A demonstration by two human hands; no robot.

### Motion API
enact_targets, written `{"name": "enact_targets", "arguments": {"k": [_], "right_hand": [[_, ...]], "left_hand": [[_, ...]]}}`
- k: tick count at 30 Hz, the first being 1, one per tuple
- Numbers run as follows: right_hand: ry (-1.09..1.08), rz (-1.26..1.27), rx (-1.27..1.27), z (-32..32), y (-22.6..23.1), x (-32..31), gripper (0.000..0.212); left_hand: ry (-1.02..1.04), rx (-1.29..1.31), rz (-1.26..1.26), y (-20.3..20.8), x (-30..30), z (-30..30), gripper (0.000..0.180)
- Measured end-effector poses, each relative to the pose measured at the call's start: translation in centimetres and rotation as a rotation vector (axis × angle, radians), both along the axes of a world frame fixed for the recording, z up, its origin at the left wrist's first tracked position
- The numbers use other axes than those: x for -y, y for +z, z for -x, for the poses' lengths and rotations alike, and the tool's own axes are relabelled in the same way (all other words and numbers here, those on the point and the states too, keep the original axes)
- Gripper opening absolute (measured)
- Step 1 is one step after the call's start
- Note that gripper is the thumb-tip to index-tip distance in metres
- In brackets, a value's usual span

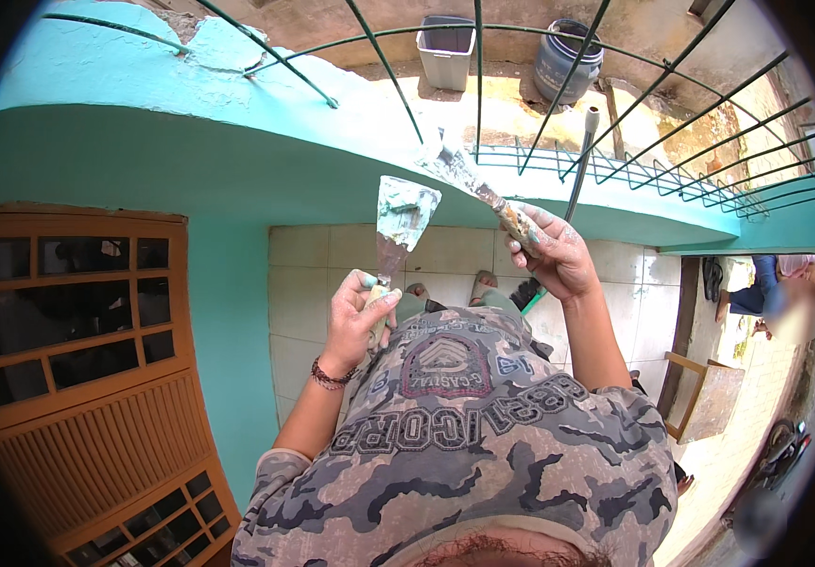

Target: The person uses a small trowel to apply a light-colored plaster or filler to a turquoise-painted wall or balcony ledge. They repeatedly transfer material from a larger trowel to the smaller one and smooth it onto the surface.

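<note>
My left hand (pixel 362 317) is closed around the pale handle of a wide putty knife (pixel 407 214), its blade pointing up and smeared with white and turquoise filler. In my right hand (pixel 557 253) is a narrower scraper (pixel 489 196), held by its stained wooden handle. That scraper's blade, coated in white paste, points up and left toward the turquoise ledge (pixel 322 132). The two blades are apart, the scraper's higher and to the right. Whitish and turquoise smears mark my fingers.
Green metal bars (pixel 478 85) cross the opening beyond the ledge. Outside stand a grey bin (pixel 447 59) and a blue drum (pixel 566 68). A brown wooden door (pixel 95 378) is at left. At far right are another person (pixel 771 293) and a wooden board (pixel 710 402). Pale tiles (pixel 445 248) cover the floor.
</note>
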State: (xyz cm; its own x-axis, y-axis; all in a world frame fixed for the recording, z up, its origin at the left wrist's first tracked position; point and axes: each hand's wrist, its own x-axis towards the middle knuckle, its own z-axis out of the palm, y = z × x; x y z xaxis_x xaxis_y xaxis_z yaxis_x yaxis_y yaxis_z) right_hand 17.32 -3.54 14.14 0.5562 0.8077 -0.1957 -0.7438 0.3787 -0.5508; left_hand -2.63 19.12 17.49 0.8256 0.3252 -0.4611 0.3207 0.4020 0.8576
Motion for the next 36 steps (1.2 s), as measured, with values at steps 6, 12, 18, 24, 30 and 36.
{"name": "enact_targets", "arguments": {"k": [6,12,18,24,30,36], "right_hand": [[0.041,-0.051,0.108,-0.1,0.2,-0.6,0.054],[-0.018,0.094,0.42,-0.1,-2.2,-1.7,0.038],[-0.014,-0.009,0.501,-0.4,-1.2,-5.7,0.035],[0.051,-0.022,0.644,-1.3,-1.2,-7.1,0.042],[0.108,-0.059,0.802,-2.6,-0.3,-8.1,0.036],[0.136,-0.054,0.86,-3.3,-0.2,-7.9,0.035]], "left_hand": [[-0.009,0.126,0.095,-0.1,-1.8,1.5,0.017],[-0.135,0.181,0.119,-2.6,-4.5,3.4,0.019],[-0.165,0.236,0.179,-0.8,-6.8,3.8,0.02],[-0.185,0.289,0.171,-1.1,-6.3,4.9,0.021],[-0.118,0.35,0.214,-0.7,-4.6,6.2,0.024],[-0.122,0.399,0.235,-1.2,-3.9,5.6,0.028]]}}
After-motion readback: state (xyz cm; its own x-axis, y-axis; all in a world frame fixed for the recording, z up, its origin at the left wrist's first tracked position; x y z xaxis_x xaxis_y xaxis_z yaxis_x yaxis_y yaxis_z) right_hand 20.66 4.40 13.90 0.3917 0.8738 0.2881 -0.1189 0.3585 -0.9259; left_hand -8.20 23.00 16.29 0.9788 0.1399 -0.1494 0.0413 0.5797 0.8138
